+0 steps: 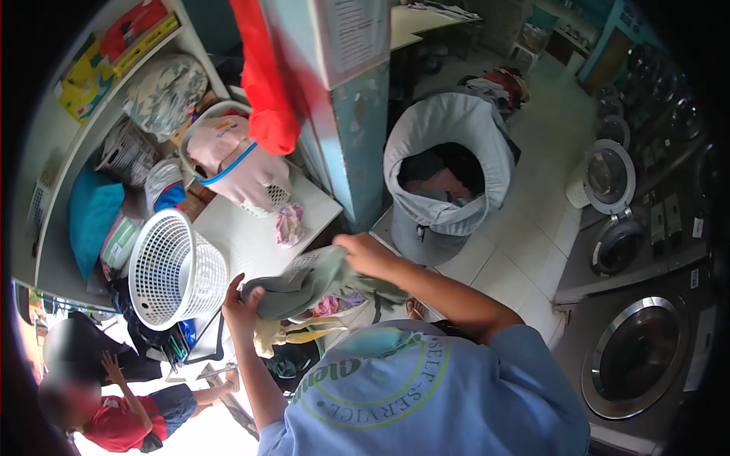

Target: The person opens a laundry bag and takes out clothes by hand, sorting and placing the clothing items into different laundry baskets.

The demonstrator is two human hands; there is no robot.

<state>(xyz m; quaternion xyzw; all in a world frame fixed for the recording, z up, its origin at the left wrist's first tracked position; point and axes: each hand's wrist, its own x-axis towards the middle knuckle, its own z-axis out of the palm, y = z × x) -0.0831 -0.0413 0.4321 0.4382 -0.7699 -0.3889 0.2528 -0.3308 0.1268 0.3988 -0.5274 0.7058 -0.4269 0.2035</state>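
A grey-green garment [293, 296] is stretched between my two hands in front of my chest. My left hand [242, 300] pinches its left end, thumb on top. At the upper right edge, my right hand [366, 256] has its fingers closed on the same cloth. Beneath the garment, partly hidden by it, are pink clothes [331, 305] and a pale yellow cloth [268, 338]. An upright white perforated basket [201, 266] stands close to my left hand. A small pink patterned cloth [290, 226] lies on the white table [313, 207] beyond.
A grey fabric hamper [433, 243] with dark clothes inside stands ahead to the right. Front-loading machines [635, 357] line the right side. A blue pillar [357, 144] rises behind the table. Shelves [65, 175] hold bags at left. Another person in red [125, 418] is at lower left.
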